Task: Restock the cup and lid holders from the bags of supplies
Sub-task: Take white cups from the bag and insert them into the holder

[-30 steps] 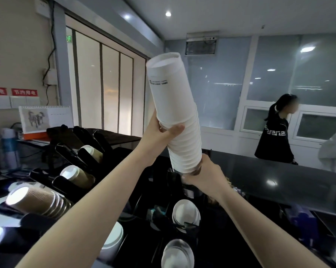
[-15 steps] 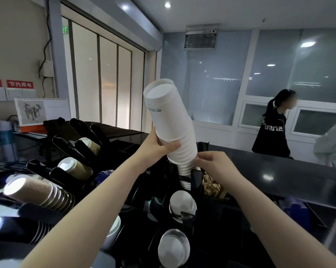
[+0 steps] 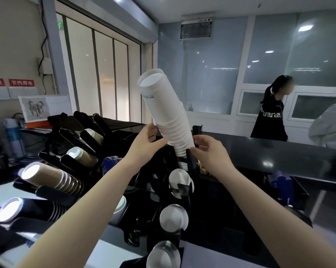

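White paper cups in a tall nested stack lean left, the low end in a black plastic holder. The left hand curls around the stack; the right hand pinches the holder's rim.

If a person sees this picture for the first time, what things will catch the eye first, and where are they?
First, the tall stack of white cups at centre, tilted, its lower end entering the black holder. The left hand and right hand hold it from both sides. At lower left, brown ribbed cups lie in a slanted rack, their bright mouths facing the camera.
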A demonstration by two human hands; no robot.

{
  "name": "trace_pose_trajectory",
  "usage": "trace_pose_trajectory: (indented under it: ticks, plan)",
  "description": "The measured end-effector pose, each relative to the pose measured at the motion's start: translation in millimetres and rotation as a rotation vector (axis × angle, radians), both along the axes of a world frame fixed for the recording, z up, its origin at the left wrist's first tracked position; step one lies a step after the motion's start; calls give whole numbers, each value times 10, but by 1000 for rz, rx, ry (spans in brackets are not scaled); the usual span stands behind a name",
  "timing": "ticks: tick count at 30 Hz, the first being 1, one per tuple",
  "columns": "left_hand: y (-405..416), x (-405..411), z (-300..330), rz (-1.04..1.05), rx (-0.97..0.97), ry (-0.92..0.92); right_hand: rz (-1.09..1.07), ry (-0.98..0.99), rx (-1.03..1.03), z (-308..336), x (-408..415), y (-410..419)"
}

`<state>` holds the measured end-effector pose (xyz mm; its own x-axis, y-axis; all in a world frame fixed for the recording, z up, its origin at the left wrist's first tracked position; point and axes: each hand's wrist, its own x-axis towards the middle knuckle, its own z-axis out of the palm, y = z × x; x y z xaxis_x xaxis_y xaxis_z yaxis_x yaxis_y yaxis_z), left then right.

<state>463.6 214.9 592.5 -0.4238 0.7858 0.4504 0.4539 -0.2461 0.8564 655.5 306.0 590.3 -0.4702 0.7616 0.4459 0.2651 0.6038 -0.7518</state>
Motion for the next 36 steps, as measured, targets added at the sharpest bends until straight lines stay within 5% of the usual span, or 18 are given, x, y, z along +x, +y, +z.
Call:
trace_pose_trajectory:
  ticks: [8,17,24,36]
  plan:
    - [-686,381,-287,-89,-129,437,23,47,-23,-261,585,-558]
    - [-1315,1159,-744,-275,-141,961,-268,-248,-4,-911,1834,-1633]
    - [-1336,2281,-1179,-480,-137,1099,-479,-618,102,-1388,3010,-2360]
    - [-643,4732,-1557,-875,41,998,-902,-665,190,-1576,5442,-2741]
